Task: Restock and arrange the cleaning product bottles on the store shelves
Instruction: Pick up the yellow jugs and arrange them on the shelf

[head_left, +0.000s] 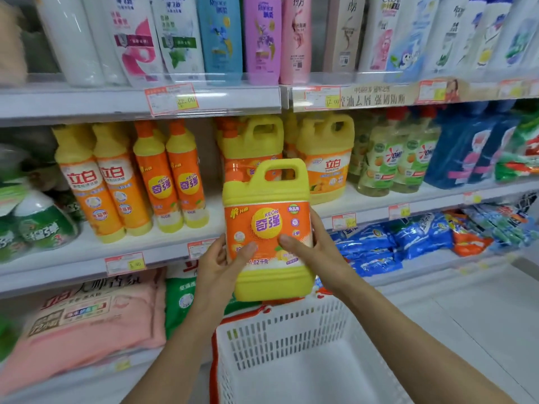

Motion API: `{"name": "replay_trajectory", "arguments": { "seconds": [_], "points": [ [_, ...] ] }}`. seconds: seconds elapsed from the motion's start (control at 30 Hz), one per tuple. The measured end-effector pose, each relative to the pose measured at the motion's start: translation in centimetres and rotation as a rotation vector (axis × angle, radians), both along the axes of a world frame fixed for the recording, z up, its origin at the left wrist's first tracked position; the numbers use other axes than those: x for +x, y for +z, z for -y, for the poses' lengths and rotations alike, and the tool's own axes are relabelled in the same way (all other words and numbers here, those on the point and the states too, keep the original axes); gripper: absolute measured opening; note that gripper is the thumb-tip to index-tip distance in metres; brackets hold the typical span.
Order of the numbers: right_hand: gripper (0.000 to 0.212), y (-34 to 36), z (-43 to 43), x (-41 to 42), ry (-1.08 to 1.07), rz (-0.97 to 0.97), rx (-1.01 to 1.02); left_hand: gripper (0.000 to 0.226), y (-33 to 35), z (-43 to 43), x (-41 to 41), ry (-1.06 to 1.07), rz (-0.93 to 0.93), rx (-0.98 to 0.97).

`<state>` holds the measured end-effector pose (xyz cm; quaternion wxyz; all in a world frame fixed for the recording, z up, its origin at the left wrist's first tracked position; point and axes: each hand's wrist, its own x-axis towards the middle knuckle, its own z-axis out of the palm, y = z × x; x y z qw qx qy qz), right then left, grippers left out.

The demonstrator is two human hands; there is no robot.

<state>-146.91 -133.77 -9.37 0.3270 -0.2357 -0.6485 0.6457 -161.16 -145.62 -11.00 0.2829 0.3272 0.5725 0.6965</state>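
The thumb [246,249] of my left hand [218,266] lies across the lower left of the label on the yellow jug [267,228]. The thumb [287,240] of my right hand [313,252] lies across the lower right. The other fingers of each hand wrap round the sides and back, mostly out of my sight, so both hands are clamped on it. I hold the jug upright at the centre of the frame, handle on top and orange label facing me. It hangs in the air in front of the edge of the middle shelf [87,252], just above the white basket [280,345] at the bottom centre. As far as I can tell it touches neither.

Behind it on the middle shelf stand more jugs [326,158] of the same shape. Left of them is a row of tall orange bottles [125,182]. To their right are pale green bottles [388,158] with red caps, then blue bottles [466,153]. Across the top of the frame the upper shelf carries shampoo bottles [221,39], with price tags [172,99] clipped along its front edge. At lower left lies a pink bag [96,310] with a green bag [180,301] beside it. At right of centre is a heap of blue packets [379,246]. The outer parts of the frame are blurred.
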Motion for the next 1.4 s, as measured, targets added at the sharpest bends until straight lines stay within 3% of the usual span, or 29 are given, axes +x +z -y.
{"name": "replay_trajectory", "arguments": {
  "seconds": [0.1,0.17,0.23,0.37,0.47,0.6,0.7,0.77,0.87,0.93,1.0,1.07,1.1,1.23,1.4],
  "points": [
    [0.056,-0.1,-0.2,-0.4,-0.101,-0.088,-0.018,0.052,0.4,0.1,1.2,0.159,-0.192,-0.063],
    [0.049,-0.2,-0.1,-0.4,-0.161,-0.092,0.031,0.07,0.8,-0.1,2.0,0.248,-0.344,-0.109],
    [0.049,-0.1,0.0,-0.6,-0.2,-0.058,0.109,0.086,1.4,-0.7,3.1,0.198,-0.396,-0.142],
    [0.033,0.9,0.4,-0.6,-0.07,-0.094,-0.002,0.112,2.8,-1.5,3.8,0.156,-0.292,-0.211],
    [0.032,1.2,0.5,-1.0,0.027,-0.109,-0.018,0.122,2.9,-0.6,4.0,0.094,-0.134,-0.121],
    [0.03,1.0,0.4,-2.3,0.184,-0.238,-0.012,0.107,1.9,0.3,3.6,0.041,0.08,-0.019],
    [0.068,0.0,0.5,-3.7,0.315,-0.186,-0.103,0.114,2.0,0.8,2.9,-0.073,0.293,0.113],
    [0.094,-0.6,0.8,-4.2,0.385,-0.067,-0.297,0.116,2.4,1.5,2.1,-0.14,0.281,0.115],
    [0.069,-1.2,2.2,-4.8,0.457,-0.095,-0.433,0.101,3.3,3.0,0.5,-0.168,0.088,0.004],
    [0.061,-1.3,3.3,-5.4,0.379,-0.136,-0.399,0.068,4.0,4.0,-0.7,-0.118,-0.049,-0.062],
    [0.073,-1.3,4.2,-6.2,0.215,-0.088,-0.318,0.038,4.5,4.9,-1.5,-0.118,-0.128,-0.085],
    [0.094,-1.3,4.5,-6.5,0.054,-0.003,-0.23,0.036,4.5,5.5,-2.1,-0.12,-0.147,-0.115],
    [0.095,-1.2,4.5,-6.4,-0.006,0.019,-0.183,0.037,4.2,5.7,-2.3,-0.106,-0.138,-0.122],
    [0.072,0.0,3.8,-5.7,0.001,0.038,-0.067,0.023,3.6,6.4,-3.6,-0.031,0.081,-0.071],
    [0.12,1.1,4.5,-5.7,0.214,0.135,-0.024,0.034,5.0,7.2,-6.2,-0.025,0.177,-0.066]
  ]
}}
